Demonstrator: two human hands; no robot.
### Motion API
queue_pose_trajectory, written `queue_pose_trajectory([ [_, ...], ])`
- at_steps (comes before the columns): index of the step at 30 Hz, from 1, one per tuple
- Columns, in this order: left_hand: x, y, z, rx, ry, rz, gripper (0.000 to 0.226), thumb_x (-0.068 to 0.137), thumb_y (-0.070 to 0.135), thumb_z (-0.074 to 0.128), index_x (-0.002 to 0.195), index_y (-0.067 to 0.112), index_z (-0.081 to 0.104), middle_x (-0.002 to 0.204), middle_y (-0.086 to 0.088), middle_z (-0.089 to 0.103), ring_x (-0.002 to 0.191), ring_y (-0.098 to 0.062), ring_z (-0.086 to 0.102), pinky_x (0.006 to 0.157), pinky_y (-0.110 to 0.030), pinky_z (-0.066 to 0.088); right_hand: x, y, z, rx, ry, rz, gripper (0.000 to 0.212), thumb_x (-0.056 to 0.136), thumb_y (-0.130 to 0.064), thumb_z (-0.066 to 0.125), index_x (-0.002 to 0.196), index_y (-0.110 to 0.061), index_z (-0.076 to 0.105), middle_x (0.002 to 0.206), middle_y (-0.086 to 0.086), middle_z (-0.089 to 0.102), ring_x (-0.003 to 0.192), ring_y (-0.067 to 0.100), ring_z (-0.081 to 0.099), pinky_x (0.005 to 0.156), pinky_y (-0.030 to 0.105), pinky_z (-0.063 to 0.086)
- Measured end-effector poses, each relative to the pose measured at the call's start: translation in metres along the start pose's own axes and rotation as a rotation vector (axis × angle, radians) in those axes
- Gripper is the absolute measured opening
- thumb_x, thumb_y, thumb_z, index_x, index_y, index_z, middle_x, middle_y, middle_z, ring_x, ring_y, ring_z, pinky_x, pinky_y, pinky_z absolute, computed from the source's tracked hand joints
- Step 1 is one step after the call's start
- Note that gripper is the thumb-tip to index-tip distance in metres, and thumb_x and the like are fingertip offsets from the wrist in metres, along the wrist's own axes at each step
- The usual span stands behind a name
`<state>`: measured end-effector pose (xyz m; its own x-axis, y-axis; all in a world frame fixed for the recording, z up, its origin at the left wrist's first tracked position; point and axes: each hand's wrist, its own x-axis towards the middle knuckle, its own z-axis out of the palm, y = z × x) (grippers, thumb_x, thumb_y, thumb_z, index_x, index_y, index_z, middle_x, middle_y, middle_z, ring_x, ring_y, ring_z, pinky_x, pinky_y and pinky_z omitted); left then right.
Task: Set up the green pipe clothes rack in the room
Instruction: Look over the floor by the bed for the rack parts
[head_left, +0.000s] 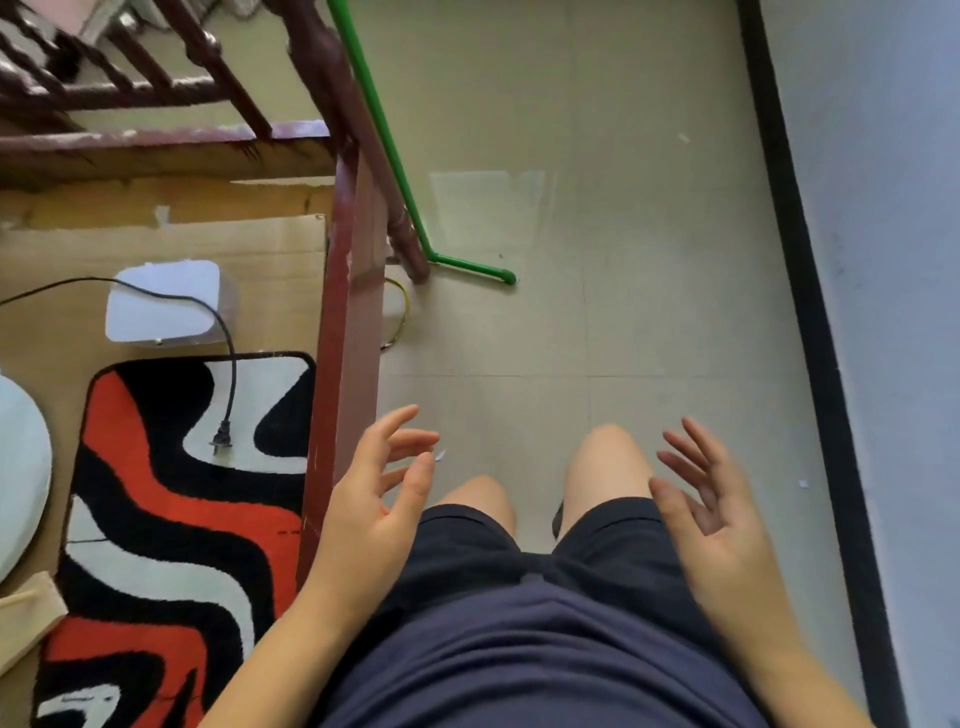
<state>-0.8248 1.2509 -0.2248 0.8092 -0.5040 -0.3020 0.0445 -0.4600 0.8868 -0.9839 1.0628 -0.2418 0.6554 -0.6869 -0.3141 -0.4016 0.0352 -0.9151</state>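
A green pipe (387, 140) of the clothes rack rises from the tiled floor along the dark red wooden bed post, and its short foot (475, 269) bends right and rests on the floor. My left hand (376, 499) hovers low at the centre left, palm up, fingers apart, holding nothing. My right hand (714, 514) hovers at the centre right, fingers spread and empty. Both hands are well short of the pipe, above my knees. The upper part of the rack runs out of view at the top.
A dark red wooden bed frame (348, 364) runs down the left. Beside it lie cardboard, a red, black and white rug (171, 519), a white box (161, 301) and a black power cord with plug (222, 439). A black skirting and grey wall (883, 312) bound the right.
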Motion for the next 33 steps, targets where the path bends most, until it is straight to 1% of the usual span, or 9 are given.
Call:
queue_pose_trajectory([
  [2, 0.029, 0.011, 0.012, -0.011, 0.019, -0.011, 0.031, 0.087, 0.032, 0.050, 0.117, 0.040, 0.045, 0.107, 0.006, 0.064, 0.104, 0.000, 0.059, 0.084, -0.005, 0.044, 0.034, -0.006, -0.010, 0.006, -0.018, -0.007, 0.044, 0.077, -0.037, 0.053, 0.114, -0.057, 0.041, 0.122, -0.032, 0.049, 0.115, -0.005, 0.049, 0.094, 0.009, 0.039],
  [5, 0.079, 0.036, 0.039, -0.015, 0.058, -0.024, 0.031, 0.083, 0.036, 0.050, 0.108, 0.053, 0.044, 0.103, 0.013, 0.064, 0.104, -0.003, 0.059, 0.084, -0.008, 0.046, 0.094, -0.018, -0.037, 0.002, -0.047, -0.021, 0.043, 0.079, -0.036, 0.056, 0.114, -0.058, 0.041, 0.123, -0.031, 0.051, 0.116, -0.004, 0.050, 0.097, 0.013, 0.040],
  [9, 0.154, 0.085, 0.092, -0.036, 0.096, -0.003, 0.032, 0.089, 0.020, 0.050, 0.111, 0.043, 0.043, 0.102, 0.007, 0.064, 0.099, 0.003, 0.058, 0.079, -0.002, 0.042, 0.193, -0.045, -0.090, -0.030, -0.064, -0.043, 0.041, 0.081, -0.044, 0.055, 0.117, -0.056, 0.039, 0.127, -0.022, 0.052, 0.118, -0.001, 0.049, 0.099, 0.017, 0.040],
  [14, 0.238, 0.157, 0.139, -0.063, 0.122, 0.005, 0.033, 0.082, 0.028, 0.047, 0.112, 0.042, 0.044, 0.105, 0.007, 0.063, 0.100, 0.002, 0.058, 0.079, -0.004, 0.044, 0.302, -0.094, -0.141, -0.066, -0.118, -0.078, 0.059, 0.065, -0.071, 0.052, 0.120, -0.055, 0.038, 0.126, -0.031, 0.048, 0.118, -0.005, 0.047, 0.100, 0.017, 0.038],
  [15, 0.253, 0.168, 0.143, -0.072, 0.133, -0.001, 0.034, 0.081, 0.028, 0.047, 0.112, 0.042, 0.044, 0.105, 0.007, 0.063, 0.100, 0.002, 0.058, 0.079, -0.004, 0.044, 0.321, -0.103, -0.146, -0.077, -0.135, -0.075, 0.059, 0.066, -0.072, 0.051, 0.121, -0.055, 0.037, 0.127, -0.028, 0.048, 0.118, -0.006, 0.047, 0.101, 0.020, 0.040],
  [17, 0.281, 0.188, 0.144, -0.086, 0.160, -0.008, 0.034, 0.081, 0.028, 0.047, 0.113, 0.041, 0.044, 0.105, 0.006, 0.063, 0.100, 0.001, 0.058, 0.079, -0.004, 0.044, 0.356, -0.123, -0.151, -0.089, -0.170, -0.063, 0.049, 0.073, -0.057, 0.051, 0.121, -0.053, 0.037, 0.130, -0.022, 0.049, 0.119, -0.005, 0.046, 0.102, 0.029, 0.042],
  [24, 0.422, 0.241, 0.122, -0.097, 0.267, -0.013, 0.033, 0.081, 0.028, 0.047, 0.111, 0.042, 0.045, 0.105, 0.004, 0.063, 0.099, 0.002, 0.058, 0.078, -0.002, 0.043, 0.511, -0.194, -0.125, -0.113, -0.239, -0.127, 0.047, 0.078, -0.045, 0.054, 0.121, -0.052, 0.036, 0.132, -0.019, 0.047, 0.119, -0.003, 0.047, 0.103, 0.034, 0.040],
  [27, 0.481, 0.269, 0.100, -0.111, 0.327, -0.008, 0.032, 0.081, 0.031, 0.046, 0.108, 0.047, 0.045, 0.104, 0.006, 0.064, 0.098, -0.001, 0.059, 0.078, -0.005, 0.045, 0.569, -0.232, -0.103, -0.092, -0.251, -0.174, 0.047, 0.077, -0.040, 0.054, 0.120, -0.051, 0.036, 0.131, -0.015, 0.049, 0.117, -0.004, 0.047, 0.101, 0.030, 0.039],
  [33, 0.563, 0.308, 0.066, -0.107, 0.476, -0.032, 0.033, 0.080, 0.031, 0.047, 0.106, 0.051, 0.045, 0.101, 0.013, 0.064, 0.098, 0.002, 0.059, 0.074, -0.003, 0.045, 0.676, -0.302, -0.056, -0.097, -0.408, -0.255, 0.047, 0.080, -0.039, 0.055, 0.121, -0.050, 0.037, 0.130, -0.020, 0.049, 0.116, -0.008, 0.048, 0.096, 0.023, 0.039],
])
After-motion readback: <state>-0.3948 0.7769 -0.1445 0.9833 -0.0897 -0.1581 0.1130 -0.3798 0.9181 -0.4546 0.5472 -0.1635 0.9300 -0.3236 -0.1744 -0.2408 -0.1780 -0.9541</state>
